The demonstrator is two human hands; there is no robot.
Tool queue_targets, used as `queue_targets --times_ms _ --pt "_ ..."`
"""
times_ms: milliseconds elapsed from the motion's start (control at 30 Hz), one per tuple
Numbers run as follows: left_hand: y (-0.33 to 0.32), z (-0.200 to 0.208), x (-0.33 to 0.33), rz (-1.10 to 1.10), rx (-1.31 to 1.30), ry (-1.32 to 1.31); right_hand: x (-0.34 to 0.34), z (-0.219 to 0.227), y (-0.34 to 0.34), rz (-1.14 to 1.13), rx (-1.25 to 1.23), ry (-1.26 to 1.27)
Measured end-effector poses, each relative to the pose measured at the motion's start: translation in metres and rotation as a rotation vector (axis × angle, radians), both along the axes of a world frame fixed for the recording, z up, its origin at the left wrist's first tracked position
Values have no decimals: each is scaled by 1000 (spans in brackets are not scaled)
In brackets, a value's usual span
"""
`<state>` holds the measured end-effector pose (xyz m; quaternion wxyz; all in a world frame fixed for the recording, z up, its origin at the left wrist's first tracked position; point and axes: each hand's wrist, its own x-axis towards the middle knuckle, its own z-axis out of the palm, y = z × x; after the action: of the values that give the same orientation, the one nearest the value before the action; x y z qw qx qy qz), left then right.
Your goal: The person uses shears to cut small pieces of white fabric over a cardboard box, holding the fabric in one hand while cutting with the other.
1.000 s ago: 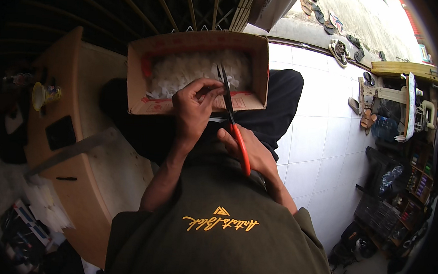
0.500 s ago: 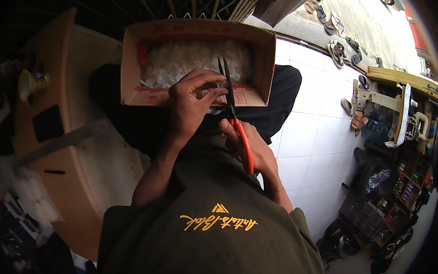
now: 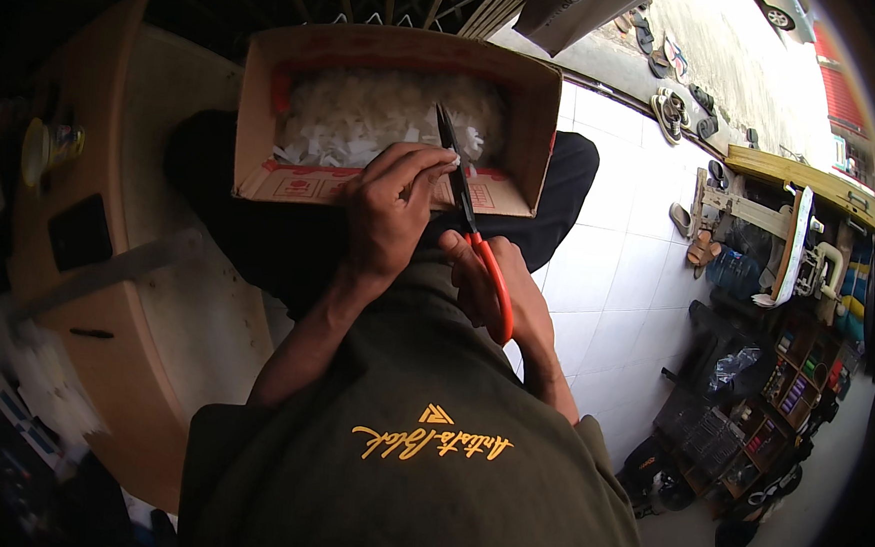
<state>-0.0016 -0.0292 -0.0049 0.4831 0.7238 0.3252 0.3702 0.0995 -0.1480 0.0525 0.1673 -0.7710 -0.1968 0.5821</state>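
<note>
My right hand (image 3: 530,301) grips a pair of scissors (image 3: 471,227) by its red-orange handles. The dark blades are closed together and point away from me, over the near wall of an open cardboard box (image 3: 308,185). Thumb and fingers of my left hand (image 3: 387,205) are pinched just left of the blades. A small white piece (image 3: 455,159) shows at those fingertips, touching or very close to the blades. Inside the box lies a heap of small white, translucent cut pieces (image 3: 357,113). The box sits at my crossed legs.
A wooden table (image 3: 91,373) with a dark flat object (image 3: 80,232) and a pen (image 3: 91,333) stands at left. Pale floor tiles (image 3: 598,268) extend right. Shoes (image 3: 671,114) lie beyond them, and a compartment shelf (image 3: 797,381) stands at far right. A folding gate is behind the box.
The scissor blades, slightly apart before, have come together. My left fingertips have moved in a little around the small white piece. The whole view has shifted slightly.
</note>
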Motion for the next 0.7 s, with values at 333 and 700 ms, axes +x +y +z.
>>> queue_targets --times_ms 333,700 --pt "2 4 1 -65 -408 -124 -7 -28 -20 -201 282 154" --pt "8 1 4 -47 -539 -336 -10 -32 -23 60 351 33"
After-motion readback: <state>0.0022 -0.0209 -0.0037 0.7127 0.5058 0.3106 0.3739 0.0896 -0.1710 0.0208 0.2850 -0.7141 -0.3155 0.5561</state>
